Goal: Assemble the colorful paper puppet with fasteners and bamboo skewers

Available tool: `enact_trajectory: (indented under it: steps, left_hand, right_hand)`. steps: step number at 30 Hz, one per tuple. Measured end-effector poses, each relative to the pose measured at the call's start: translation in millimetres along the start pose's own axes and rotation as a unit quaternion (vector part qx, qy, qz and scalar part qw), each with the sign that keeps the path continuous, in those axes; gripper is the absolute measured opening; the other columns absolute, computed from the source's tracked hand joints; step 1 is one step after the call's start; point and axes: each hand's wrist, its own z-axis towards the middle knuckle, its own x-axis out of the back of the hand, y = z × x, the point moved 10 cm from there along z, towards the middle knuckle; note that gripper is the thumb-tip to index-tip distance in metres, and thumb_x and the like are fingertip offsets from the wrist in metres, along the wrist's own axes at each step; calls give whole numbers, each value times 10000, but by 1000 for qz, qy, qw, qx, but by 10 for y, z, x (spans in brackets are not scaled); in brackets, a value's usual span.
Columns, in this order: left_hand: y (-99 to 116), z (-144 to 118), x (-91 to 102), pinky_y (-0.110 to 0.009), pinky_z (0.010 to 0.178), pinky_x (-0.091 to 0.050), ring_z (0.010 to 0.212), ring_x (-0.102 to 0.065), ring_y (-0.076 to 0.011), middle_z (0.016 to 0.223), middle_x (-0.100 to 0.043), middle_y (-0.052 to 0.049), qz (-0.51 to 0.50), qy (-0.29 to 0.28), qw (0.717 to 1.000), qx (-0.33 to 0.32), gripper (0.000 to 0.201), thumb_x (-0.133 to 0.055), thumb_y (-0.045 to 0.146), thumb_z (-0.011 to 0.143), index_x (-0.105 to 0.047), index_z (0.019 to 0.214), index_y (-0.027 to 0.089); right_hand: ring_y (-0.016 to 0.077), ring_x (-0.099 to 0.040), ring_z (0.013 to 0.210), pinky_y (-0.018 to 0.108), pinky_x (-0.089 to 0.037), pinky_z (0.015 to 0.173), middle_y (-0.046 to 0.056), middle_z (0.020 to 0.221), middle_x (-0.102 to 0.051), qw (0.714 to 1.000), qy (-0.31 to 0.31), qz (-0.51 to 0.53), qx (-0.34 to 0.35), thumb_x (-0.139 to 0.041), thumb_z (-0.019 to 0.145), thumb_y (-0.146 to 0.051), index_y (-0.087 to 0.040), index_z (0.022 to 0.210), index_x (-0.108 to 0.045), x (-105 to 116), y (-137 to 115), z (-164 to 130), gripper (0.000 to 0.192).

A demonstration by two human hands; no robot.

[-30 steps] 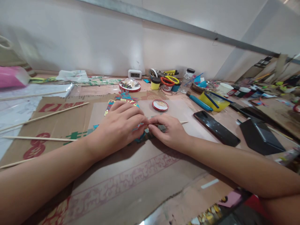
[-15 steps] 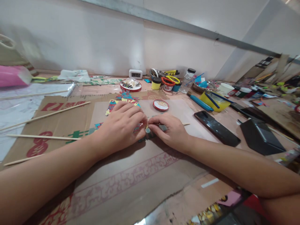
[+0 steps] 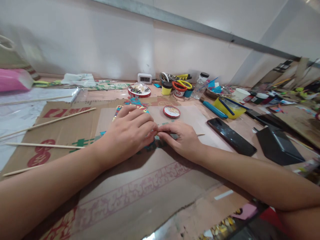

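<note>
Left hand [image 3: 130,131] and right hand [image 3: 181,138] meet fingertip to fingertip, pinching a colourful paper cutout [image 3: 130,108]. Flattened cardboard [image 3: 62,130] beneath bears red and green print, illegible.

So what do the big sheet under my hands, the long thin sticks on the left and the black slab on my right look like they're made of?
The sheet looks like matte brown cardboard, printed red with a fold crease. The sticks look like pale bare wood or bamboo, thin and straight. The black slab shows a glossy, reflective face, probably a phone's glass or plastic.
</note>
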Motion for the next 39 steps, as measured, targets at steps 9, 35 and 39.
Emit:
enact_trajectory:
  steps: [9,35,39]
  left_hand:
    - [-10,15,-11,-385,854,-458,802,-624,-196,782,-663,-21,-4,-3,1000,15,171,-500,237,928,-620,816,189]
    - [26,-32,89,-391,906,-430,880,-617,-194,951,-719,-6,5,17,1000,-25,115,-562,234,929,-659,990,223]
    - [-15,-23,60,-382,867,-438,860,-618,-190,915,-719,0,-4,8,1000,-4,112,-553,247,935,-662,953,229]
  right_hand:
    - [175,-677,779,296,-487,754,59,884,-760,1000,-8,9,16,-579,925,-251,-151,977,-706,-15,-35,-2,169]
    - [166,-699,844,288,-511,793,31,926,-771,999,-6,25,-45,-572,941,-241,-203,1018,-726,9,109,-12,176]
    - [169,-696,848,297,-514,796,23,934,-769,997,-9,31,-71,-578,941,-274,-220,998,-725,-10,157,-18,167]
